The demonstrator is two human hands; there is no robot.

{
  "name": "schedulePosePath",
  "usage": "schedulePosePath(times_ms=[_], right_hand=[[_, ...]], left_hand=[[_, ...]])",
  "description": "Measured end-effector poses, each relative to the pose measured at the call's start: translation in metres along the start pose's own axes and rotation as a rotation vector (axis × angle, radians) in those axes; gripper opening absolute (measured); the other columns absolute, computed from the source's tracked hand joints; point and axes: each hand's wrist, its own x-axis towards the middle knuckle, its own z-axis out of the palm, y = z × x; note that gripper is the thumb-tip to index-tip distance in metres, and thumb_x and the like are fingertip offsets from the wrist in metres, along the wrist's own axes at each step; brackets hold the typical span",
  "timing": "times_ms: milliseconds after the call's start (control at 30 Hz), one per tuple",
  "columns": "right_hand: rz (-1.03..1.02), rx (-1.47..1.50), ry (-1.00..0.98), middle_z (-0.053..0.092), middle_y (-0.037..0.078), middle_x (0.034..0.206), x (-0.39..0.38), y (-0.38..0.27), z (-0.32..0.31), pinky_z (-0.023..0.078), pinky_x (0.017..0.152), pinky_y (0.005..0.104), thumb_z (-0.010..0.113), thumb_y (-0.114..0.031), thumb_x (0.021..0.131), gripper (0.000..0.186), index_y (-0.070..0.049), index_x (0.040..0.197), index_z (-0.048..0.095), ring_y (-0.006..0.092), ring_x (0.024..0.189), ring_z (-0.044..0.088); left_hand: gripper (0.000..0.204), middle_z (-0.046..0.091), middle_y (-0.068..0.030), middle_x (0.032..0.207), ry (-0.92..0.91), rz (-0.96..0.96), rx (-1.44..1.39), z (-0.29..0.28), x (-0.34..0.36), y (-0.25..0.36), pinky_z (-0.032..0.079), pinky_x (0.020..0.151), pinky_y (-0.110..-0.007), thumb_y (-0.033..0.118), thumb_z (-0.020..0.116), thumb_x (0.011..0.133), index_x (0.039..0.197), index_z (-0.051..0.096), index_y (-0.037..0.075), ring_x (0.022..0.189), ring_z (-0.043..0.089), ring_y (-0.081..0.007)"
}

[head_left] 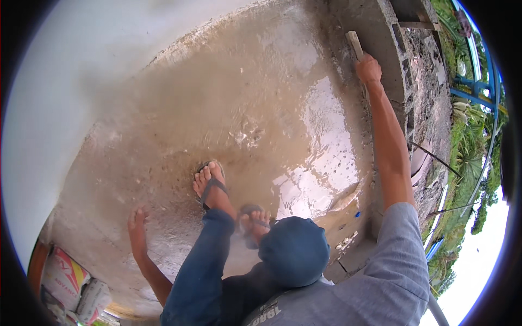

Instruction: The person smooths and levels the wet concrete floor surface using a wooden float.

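My right hand (368, 69) reaches far forward at the right, its fingers wrapped round a pale, narrow wooden piece (354, 45). The piece sticks out past the fist, close to the foot of a grey block wall (375, 32); its other end is hidden by the hand. Down at the left, my left hand (137, 224) is held low with its fingers apart, nothing in them. Whether it touches the wet concrete floor (179, 114) I cannot tell. My sandalled feet (211, 183) stand between the two hands, below bent legs in blue trousers.
A smooth white wall (65, 98) curves along the left. Printed sacks (64, 278) stand at the lower left. Shiny water (321, 157) lies on the floor's right side, near a small blue scrap (357, 214). Thin rods (435, 157) jut out beyond the block wall, toward greenery.
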Motion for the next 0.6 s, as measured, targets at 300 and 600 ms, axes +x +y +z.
schedulePosePath(times_ms=[300,600], right_hand=[[0.049,-0.014,-0.073,0.069,0.027,0.110,-0.011,0.020,0.005,0.052,0.093,0.0540,0.063,-0.026,0.083,0.036,-0.006,0.113,0.067,0.0456,0.107,0.064],[-0.091,0.012,-0.160,0.070,0.026,0.109,-0.044,-0.001,-0.021,0.052,0.091,0.0509,0.064,-0.025,0.084,0.040,-0.005,0.118,0.067,0.0440,0.107,0.064]], left_hand=[[0.040,0.067,-0.0076,0.118,0.026,-0.015,0.030,-0.001,-0.005,0.013,0.047,0.090,-0.032,0.034,0.052,0.104,0.128,0.063,0.004,0.104,0.062,-0.0172],[0.042,0.068,-0.0087,0.119,0.002,0.033,0.027,-0.003,0.002,0.010,0.047,0.091,-0.034,0.035,0.052,0.104,0.130,0.062,0.003,0.104,0.062,-0.0183]])
